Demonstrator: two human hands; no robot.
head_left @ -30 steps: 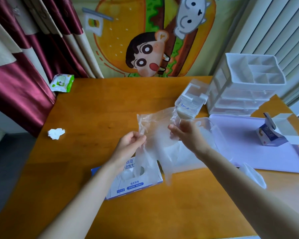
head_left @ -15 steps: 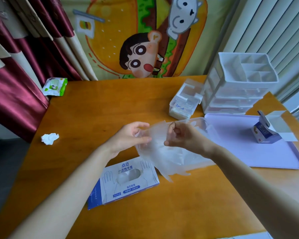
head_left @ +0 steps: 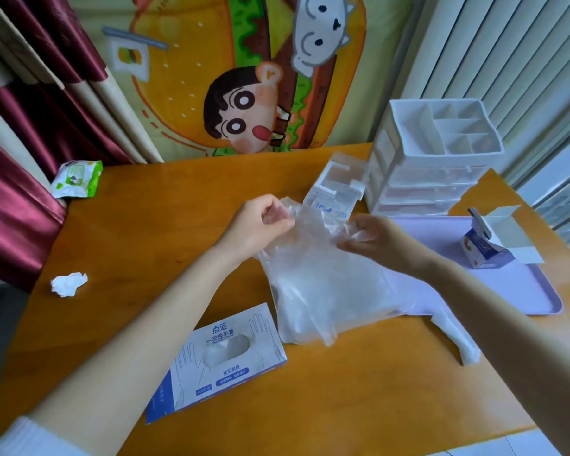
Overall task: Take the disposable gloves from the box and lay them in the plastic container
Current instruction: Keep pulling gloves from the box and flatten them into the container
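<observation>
The clear gloves (head_left: 323,278) hang over the table (head_left: 152,232), at one o'clock from the glove box (head_left: 224,357). The left hand (head_left: 260,225) pinches their top edge at ten o'clock, and the right hand (head_left: 375,238) pinches it at two o'clock, both forearms stretched forward.

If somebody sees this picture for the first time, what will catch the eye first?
First, the clear glove at the centre of the table, pinched at its top by the left hand and the right hand. Behind the table hangs a large cartoon burger picture. Near the front, the white and blue glove box lies flat beside the left forearm.
</observation>
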